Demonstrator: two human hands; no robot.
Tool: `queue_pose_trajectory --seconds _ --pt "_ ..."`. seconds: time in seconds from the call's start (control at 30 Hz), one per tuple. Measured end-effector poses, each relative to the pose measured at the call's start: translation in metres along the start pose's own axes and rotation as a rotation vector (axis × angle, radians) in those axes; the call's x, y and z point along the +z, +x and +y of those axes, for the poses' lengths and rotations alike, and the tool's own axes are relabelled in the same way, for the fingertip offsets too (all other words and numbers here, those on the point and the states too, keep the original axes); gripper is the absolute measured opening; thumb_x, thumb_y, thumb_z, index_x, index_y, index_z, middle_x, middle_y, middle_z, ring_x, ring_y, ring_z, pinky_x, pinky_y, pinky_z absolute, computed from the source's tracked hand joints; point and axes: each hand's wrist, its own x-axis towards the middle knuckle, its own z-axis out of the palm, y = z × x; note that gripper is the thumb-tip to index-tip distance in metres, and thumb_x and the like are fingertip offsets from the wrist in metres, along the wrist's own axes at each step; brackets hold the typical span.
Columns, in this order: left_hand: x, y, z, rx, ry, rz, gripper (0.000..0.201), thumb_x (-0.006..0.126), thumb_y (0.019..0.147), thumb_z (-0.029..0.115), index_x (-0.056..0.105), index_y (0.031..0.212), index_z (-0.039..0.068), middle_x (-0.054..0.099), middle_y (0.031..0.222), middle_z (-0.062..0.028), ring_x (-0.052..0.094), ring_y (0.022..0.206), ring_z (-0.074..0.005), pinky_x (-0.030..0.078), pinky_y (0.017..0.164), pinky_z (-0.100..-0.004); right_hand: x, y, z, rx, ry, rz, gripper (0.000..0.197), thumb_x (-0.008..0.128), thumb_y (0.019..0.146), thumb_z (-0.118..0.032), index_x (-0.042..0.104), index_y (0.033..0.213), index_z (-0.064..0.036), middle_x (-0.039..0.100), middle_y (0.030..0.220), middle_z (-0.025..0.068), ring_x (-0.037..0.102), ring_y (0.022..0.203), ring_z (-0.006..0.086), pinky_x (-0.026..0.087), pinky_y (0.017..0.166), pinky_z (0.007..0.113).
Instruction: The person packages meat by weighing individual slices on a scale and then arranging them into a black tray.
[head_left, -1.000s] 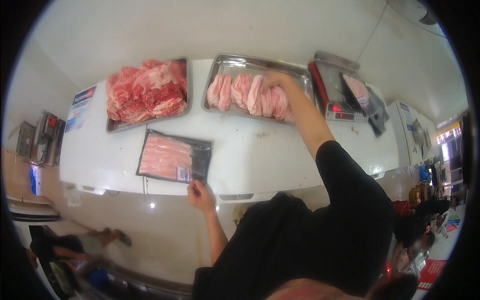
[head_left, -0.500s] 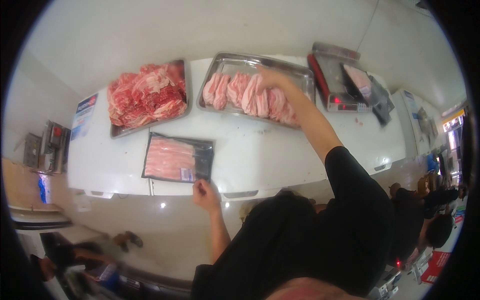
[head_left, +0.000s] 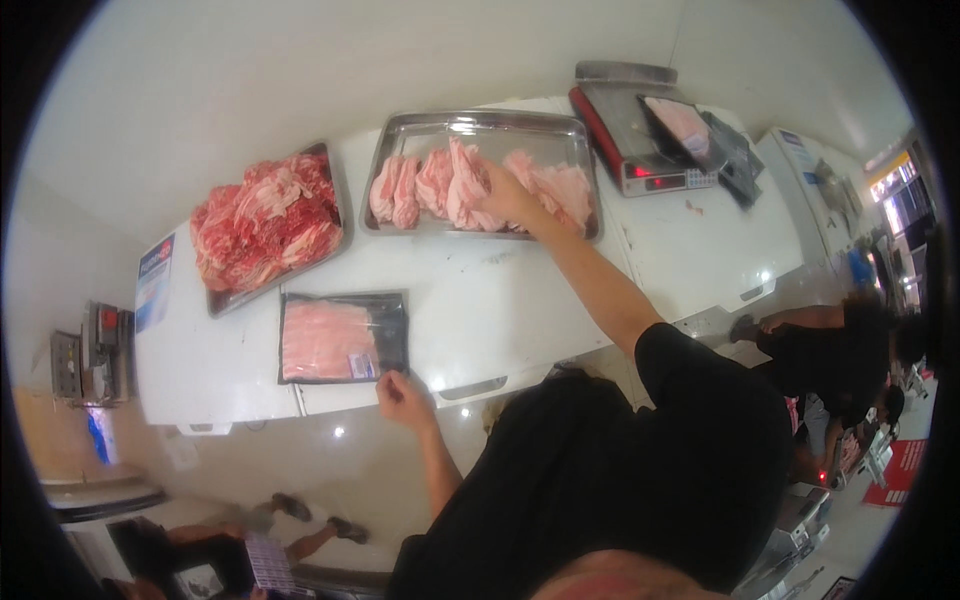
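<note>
My right hand reaches into a shallow steel tray and is closed around a folded bundle of sliced pork belly, whose top end stands up. Its fingertips are partly hidden by the meat. Other pork bundles lie to either side along the tray's near part. At the counter's front edge my left hand is curled into a loose fist beside the lower right corner of a flat black pack of pale meat slices. Nothing shows inside that fist.
A second steel tray heaped with red sliced meat stands at the left. Behind on the right is a red-sided scale, bearing another meat pack and black trays. Other people are in the background.
My right hand has closed on a pork bundle and pulled it partly upright. The view has shifted, so the counter sits differently. My left hand stays by the pack's corner.
</note>
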Motion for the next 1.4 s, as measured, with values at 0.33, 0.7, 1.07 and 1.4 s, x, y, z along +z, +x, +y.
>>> queue_pose_trajectory --seconds 0.33,0.7,1.07,1.4 --pt "0.003 -0.002 0.000 0.031 0.000 0.006 0.019 0.068 0.104 0.015 0.068 0.102 -0.004 0.063 0.084 -0.0023 0.055 0.076 -0.0103 0.046 0.067 -0.0267 -0.211 -0.003 0.028 0.159 1.442 0.158 0.044 0.072 0.096 -0.014 0.055 0.136 -0.0052 0.067 0.128 0.0205 0.071 0.108 0.0369 0.059 0.093 0.049" --pt "0.003 0.000 0.000 0.003 -0.084 -0.042 0.017 0.067 0.104 0.012 0.068 0.105 -0.005 0.063 0.084 -0.0023 0.055 0.076 -0.0108 0.046 0.068 -0.0264 -0.334 0.052 0.189 0.122 -0.677 0.396 0.076 0.063 0.092 -0.026 0.035 0.161 -0.0106 0.050 0.153 0.0335 0.053 0.139 0.0508 0.040 0.115 0.064" --pt "0.000 -0.003 0.004 -0.014 -0.060 0.017 0.015 0.068 0.101 0.011 0.071 0.101 -0.003 0.067 0.084 -0.0040 0.058 0.075 -0.0111 0.049 0.068 -0.0260 -0.195 0.063 0.052 0.041 -0.910 0.264 0.058 0.070 0.090 -0.025 0.060 0.145 -0.0073 0.058 0.147 0.0236 0.050 0.143 0.0409 0.039 0.118 0.054" --pt "0.000 0.000 -0.001 -0.009 -0.056 0.027 0.016 0.067 0.102 0.013 0.071 0.100 -0.003 0.067 0.083 -0.0046 0.058 0.075 -0.0126 0.048 0.068 -0.0283 0.057 0.087 -0.053 -0.734 -0.422 -0.319 0.037 0.072 0.088 -0.010 0.072 0.125 -0.0128 0.069 0.128 0.0107 0.062 0.123 0.0341 0.049 0.105 0.049"
